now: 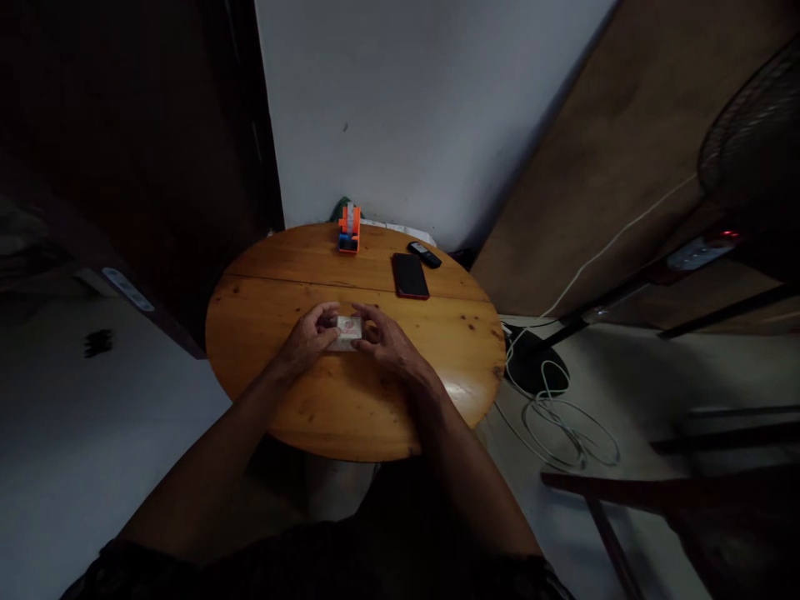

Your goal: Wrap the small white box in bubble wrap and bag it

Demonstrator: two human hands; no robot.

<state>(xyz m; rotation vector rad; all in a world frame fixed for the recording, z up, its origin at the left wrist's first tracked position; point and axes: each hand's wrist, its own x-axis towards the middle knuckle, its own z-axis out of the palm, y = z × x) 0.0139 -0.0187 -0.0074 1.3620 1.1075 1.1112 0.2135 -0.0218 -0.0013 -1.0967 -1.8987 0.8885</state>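
Note:
A small pale packet with red print (pixel 347 331), perhaps a deck of cards, lies at the middle of a round wooden table (pixel 300 292). My left hand (pixel 311 337) grips its left end with curled fingers. My right hand (pixel 387 338) holds its right end, fingers closed around it. Both forearms reach in from the bottom of the view.
A dark phone with a red rim (pixel 410 275) and a black remote (pixel 424 254) lie at the table's far side. An orange and blue object (pixel 349 229) stands at the far edge. A fan (pixel 750 158) and coiled white cable (pixel 562 421) are on the right.

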